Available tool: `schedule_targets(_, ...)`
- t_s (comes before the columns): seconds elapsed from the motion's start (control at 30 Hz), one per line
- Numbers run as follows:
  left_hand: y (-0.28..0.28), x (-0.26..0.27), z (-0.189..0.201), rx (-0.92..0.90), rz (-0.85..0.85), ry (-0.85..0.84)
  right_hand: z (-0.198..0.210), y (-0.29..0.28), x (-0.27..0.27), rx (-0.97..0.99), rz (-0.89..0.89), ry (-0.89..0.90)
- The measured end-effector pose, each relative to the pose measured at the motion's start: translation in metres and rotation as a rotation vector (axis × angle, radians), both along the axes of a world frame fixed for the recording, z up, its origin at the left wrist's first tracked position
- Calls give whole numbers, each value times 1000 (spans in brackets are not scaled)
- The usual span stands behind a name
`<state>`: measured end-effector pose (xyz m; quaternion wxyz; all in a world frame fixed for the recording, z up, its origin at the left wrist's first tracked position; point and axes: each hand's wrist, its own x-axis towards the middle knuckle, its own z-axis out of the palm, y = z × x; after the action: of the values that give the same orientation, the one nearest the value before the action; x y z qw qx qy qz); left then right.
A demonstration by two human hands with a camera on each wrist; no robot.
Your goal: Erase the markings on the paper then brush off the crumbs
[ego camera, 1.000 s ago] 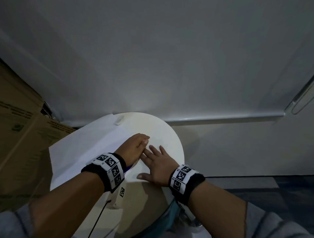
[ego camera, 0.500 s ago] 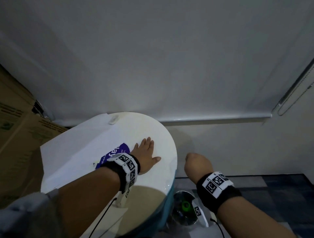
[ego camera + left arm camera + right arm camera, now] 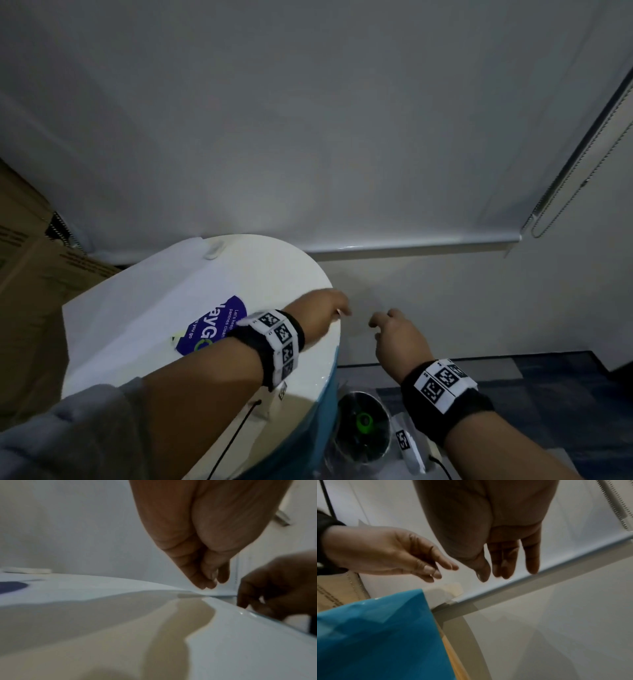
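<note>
Two hands out past the right edge of the round white worktop [image 3: 301, 370], holding nothing: left hand [image 3: 322, 317] over the rim with relaxed, near-straight fingers, right hand [image 3: 399, 337] just beside it off the edge, fingers loosely hanging. Only from the head view: white paper [image 3: 137, 301] spread across the left side of the worktop, overhanging its left edge, no markings discernible; purple sticker [image 3: 214, 327] near its right edge; small white eraser [image 3: 215, 249] at the far edge. Only from the right wrist: blue side [image 3: 385, 635] below the top. Left wrist view blurred, crumbs not discernible.
</note>
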<state>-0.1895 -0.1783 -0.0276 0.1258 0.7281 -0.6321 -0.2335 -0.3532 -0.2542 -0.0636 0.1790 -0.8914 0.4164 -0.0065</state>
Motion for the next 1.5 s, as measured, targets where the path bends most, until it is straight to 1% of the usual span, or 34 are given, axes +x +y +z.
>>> schedule_targets(0.03, 1, 9, 6, -33, 91, 26, -2, 1, 4, 3, 18, -22)
schedule_targets(0.07, 2, 17, 13, -47, 155, 13, -2, 3, 8, 1, 26, -22)
schedule_targets(0.1, 5, 24, 19, -40, 192, -33, -3, 6, 12, -12, 39, -14)
schedule_targets(0.17, 10, 36, 24, -22, 243, -135, 1, 11, 20, -60, 75, -1)
schedule_targets(0.2, 13, 41, 24, -40, 266, -134, 4, 14, 24, -99, 84, -27)
schedule_targets(0.23, 15, 46, 22, -63, 278, -114, 5, 17, 27, -150, 102, -94)
schedule_targets(0.3, 19, 55, 12, -68, 283, -123, 9, 26, 35, -245, 194, -168)
schedule_targets(0.37, 24, 63, 4, 49, 308, -202, 3, 36, 44, -246, 343, -205)
schedule_targets(0.43, 27, 69, -1, 154, 337, -265, -6, 41, 50, -132, 489, -204)
schedule_targets(0.5, 28, 69, -5, 253, 305, -333, -6, 47, 50, 6, 618, -54)
schedule_targets(0.57, 28, 62, -9, 376, 295, -373, -5, 51, 48, 22, 675, 69)
schedule_targets(0.63, 28, 53, -14, 454, 304, -366, -6, 49, 46, 42, 594, 124)
schedule_targets(0.77, 25, 39, -14, 454, 250, -343, -1, 35, 35, 15, 230, 266)
schedule_targets(0.8, 25, 37, -12, 448, 219, -329, 1, 30, 30, 9, 181, 326)
schedule_targets(0.87, 24, 33, -11, 422, 131, -297, 3, 21, 18, 16, 149, 408)
schedule_targets(0.9, 24, 31, -10, 401, 79, -262, 2, 19, 13, 1, 124, 388)
schedule_targets(0.97, 24, 25, -9, 310, -2, -137, 0, 15, 7, -45, 43, 251)
schedule_targets(1.03, 24, 18, -5, 161, 29, -22, -2, 13, 7, -87, 12, 119)
schedule_targets(1.07, 23, 15, -2, 90, 61, 1, -1, 13, 8, -95, 11, 74)
schedule_targets(1.1, 22, 11, 2, 43, 84, 6, 0, 14, 10, -89, 13, 39)
schedule_targets(1.17, 20, 6, 10, 18, 85, -11, 2, 13, 14, -51, 3, 1)
schedule_targets(1.23, 23, 3, 17, 27, 68, -43, 6, 16, 17, -59, -22, 34)
schedule_targets(1.37, 39, 14, 17, 40, 35, -66, 8, 22, 16, -151, -24, 247)
schedule_targets(1.43, 56, 24, 16, 0, 54, -28, 3, 24, 13, -90, -11, 247)
schedule_targets(1.5, 76, 36, 19, -11, 137, 86, -2, 26, 10, 13, -14, 169)
